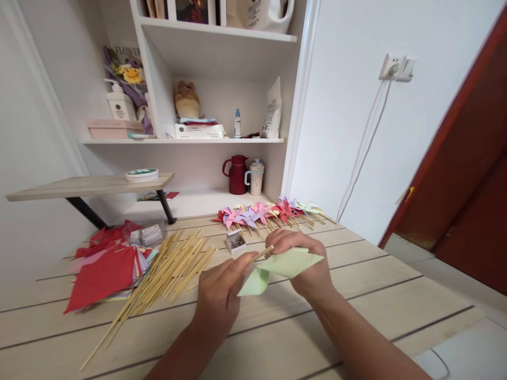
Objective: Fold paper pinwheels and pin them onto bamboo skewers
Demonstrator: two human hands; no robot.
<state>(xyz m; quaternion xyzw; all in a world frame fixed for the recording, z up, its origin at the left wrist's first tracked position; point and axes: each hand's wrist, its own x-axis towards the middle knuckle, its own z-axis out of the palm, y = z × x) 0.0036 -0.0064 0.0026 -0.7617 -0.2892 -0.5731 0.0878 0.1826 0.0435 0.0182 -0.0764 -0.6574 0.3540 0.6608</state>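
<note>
Pinching green paper [291, 262] between both hands

White walls enclose a pale plank table [356, 295]; white shelving [214, 140] at 12 o'clock, wall socket [397, 67] at 2, red-brown door [467, 174] at 3.

Your left hand [219, 295] and right hand [304, 264] are bare. No rings or watch show. Your forearms carry no sleeves.

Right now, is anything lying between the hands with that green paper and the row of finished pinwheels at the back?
Only the small open box of pins, slightly left of the hands. The green paper is held in both hands above the table; straight behind it, bare tabletop reaches the pinwheels.
</note>
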